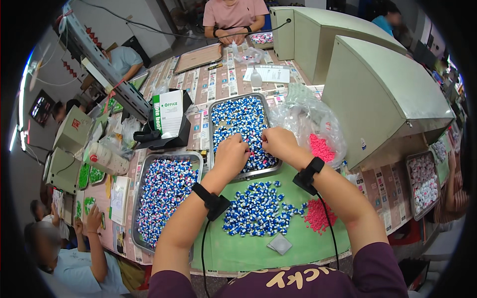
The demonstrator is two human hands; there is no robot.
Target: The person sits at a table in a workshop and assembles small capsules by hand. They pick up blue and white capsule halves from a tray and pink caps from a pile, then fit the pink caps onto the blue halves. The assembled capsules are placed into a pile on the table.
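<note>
My left hand (pixel 232 153) is closed, fingers curled, over the near left part of a metal tray (pixel 259 173) filled with small blue-and-white pieces (pixel 237 111). My right hand (pixel 281 142) is closed too, its fingertips at the tray's right side. Whatever either hand pinches is too small or hidden to name. Nearer me, a loose pile of the same blue-and-white pieces (pixel 252 211) lies on a green mat (pixel 213 253). Small pink pieces (pixel 319 217) are heaped to its right, below my right forearm. A grey square piece (pixel 279 244) rests before the pile.
A second metal tray (pixel 198 158) of blue, white and pink pieces stands at left. A clear plastic bag (pixel 303 107) with pink pieces (pixel 322 148) lies at right, beside a large beige metal housing (pixel 382 94). A black box (pixel 174 133) holds notebooks. Co-workers sit around the table.
</note>
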